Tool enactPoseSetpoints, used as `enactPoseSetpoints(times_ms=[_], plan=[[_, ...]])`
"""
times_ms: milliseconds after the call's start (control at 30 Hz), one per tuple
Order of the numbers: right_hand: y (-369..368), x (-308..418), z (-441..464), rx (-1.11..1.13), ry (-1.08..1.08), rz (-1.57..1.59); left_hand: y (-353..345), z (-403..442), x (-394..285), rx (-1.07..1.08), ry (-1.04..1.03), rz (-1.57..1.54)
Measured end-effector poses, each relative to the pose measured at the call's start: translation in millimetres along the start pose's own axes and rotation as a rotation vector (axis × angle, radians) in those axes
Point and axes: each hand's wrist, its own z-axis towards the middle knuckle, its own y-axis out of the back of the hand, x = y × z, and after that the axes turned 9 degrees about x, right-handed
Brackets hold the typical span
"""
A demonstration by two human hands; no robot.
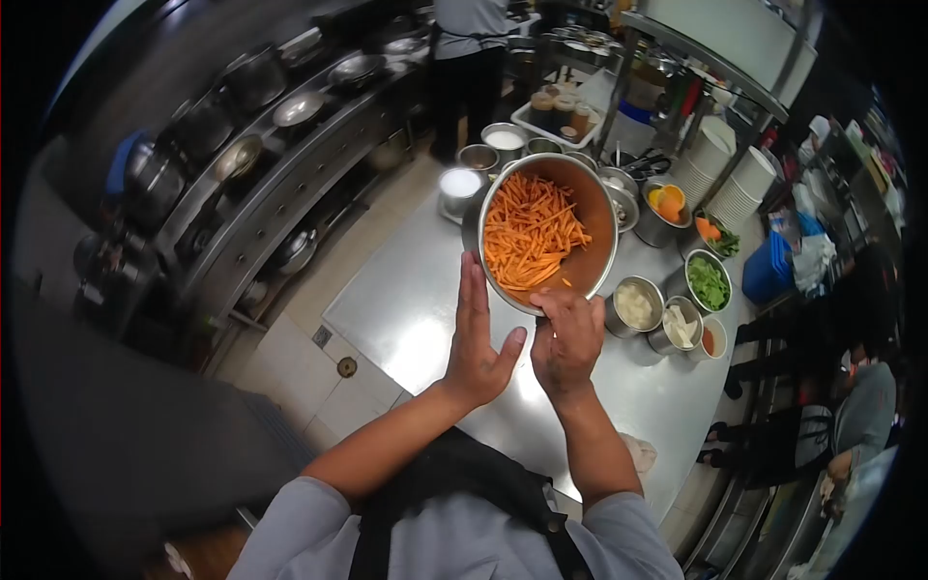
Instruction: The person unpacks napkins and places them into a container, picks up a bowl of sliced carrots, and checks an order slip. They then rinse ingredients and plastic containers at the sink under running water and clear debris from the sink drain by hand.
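Observation:
A deep metal pot (597, 227) is tipped toward me above the steel table, so its inside shows. Thin orange strips that look like julienned carrots (532, 232) lie in it, heaped toward the left side. My right hand (570, 343) grips the pot at its near rim, with the fingers bent over the edge. A handle under that hand cannot be made out. My left hand (478, 338) is open, its fingers straight and together and the thumb apart, against or very near the pot's left side.
Right of the pot stand containers of pale chunks (634, 304), white slices (681, 326) and green leaves (709, 280). Behind are a white-filled container (460, 184), a tray of jars (556, 114) and stacked bowls (710, 150). A stove line (261, 208) runs left; other people stand beyond.

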Motion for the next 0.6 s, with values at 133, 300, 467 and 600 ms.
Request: enactPoseSetpoints(times_ms=[133,300,467,600], plan=[[-15.4,14.1,5.1,0.028,0.016,0.081,8.5,-54.8,27.5,0.373,0.273,0.343],[-34.7,22.4,5.4,0.148,0.129,0.237,62.0,-121.2,65.2,-0.080,0.530,0.195],[-64.3,53.9,-3.5,0.330,0.144,0.401,138.1,-150.4,74.9,-0.266,0.749,-0.048],[-92.0,83.6,-17.4,0.487,0.206,0.476,173.1,-234.4,103.4,-0.297,0.933,-0.037]])
